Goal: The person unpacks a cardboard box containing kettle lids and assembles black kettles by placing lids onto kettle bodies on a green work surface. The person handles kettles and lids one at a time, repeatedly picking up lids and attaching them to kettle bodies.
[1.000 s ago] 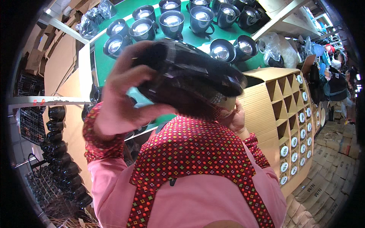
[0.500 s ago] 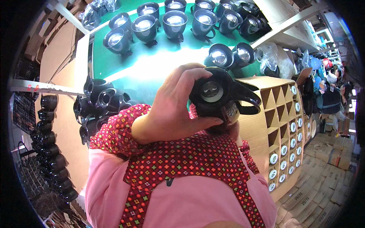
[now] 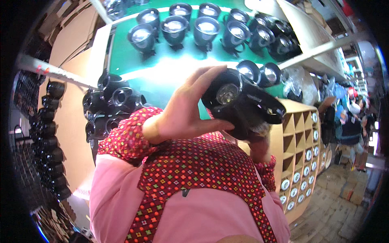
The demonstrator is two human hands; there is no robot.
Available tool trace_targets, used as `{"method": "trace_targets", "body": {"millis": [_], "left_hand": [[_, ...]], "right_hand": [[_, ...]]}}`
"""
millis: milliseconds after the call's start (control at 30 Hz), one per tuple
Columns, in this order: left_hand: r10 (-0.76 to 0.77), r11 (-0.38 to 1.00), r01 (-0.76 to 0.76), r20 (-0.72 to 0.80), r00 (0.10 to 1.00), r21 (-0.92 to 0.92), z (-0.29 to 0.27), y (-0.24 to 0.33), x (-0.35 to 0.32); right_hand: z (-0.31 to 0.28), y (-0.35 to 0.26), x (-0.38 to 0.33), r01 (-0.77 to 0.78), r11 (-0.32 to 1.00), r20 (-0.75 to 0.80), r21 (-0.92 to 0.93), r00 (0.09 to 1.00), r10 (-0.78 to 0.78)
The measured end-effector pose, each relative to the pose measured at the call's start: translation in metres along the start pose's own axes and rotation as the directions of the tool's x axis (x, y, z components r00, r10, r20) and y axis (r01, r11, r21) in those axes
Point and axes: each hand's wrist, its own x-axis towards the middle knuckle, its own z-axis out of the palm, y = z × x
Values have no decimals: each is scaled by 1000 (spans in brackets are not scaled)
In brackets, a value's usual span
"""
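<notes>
Head view, looking down at a green worktop (image 3: 133, 56). The left hand (image 3: 188, 111) and right hand (image 3: 259, 148) lift one black lamp housing (image 3: 243, 106) above the worktop's near edge, close to the camera. The housing is glossy moulded material, bowl-shaped, with a round clear lens at its centre and a black bracket curving across its right side.

The left hand's fingers (image 3: 202, 79) are spread and extended, lying along the housing's left rim, with the thumb pressed under the lower left of the shell; the housing sits to the right of the palm. The right hand grips from beneath: only its knuckles and wrist show below the housing, so how far its fingers curl cannot be told.

Both forearms wear red sleeves (image 3: 129, 135) with a small diamond print, over a smooth pink apron (image 3: 202, 218).

Along the worktop's far edge stand finished lamps (image 3: 175, 26), dark cups with bright glass faces: about nine in the far row, though the rightmost overlap, and two more nearer, by the right edge. At the left edge lies a pile of empty black housings (image 3: 111, 107), matt and tubular, too tangled to count. Right of the worktop stands a cardboard pigeonhole box (image 3: 304, 154) of angular cells, several holding round lamps.
</notes>
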Motion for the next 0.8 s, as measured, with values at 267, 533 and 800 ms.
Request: {"method": "trace_targets", "body": {"millis": [267, 533, 800], "left_hand": [[-444, -2, 18, 17, 896, -1000, 2, -81, -50], [-675, 279, 263, 6, 737, -924, -52, -47, -65], [-849, 425, 347, -236, 473, -836, -141, -61, -93]], "right_hand": [[152, -52, 10, 876, 160, 811, -455, 482, -330], [225, 2, 95, 978, -122, 982, -170, 157, -110], [291, 84, 132, 996, 44, 995, -83, 81, 53]]}}
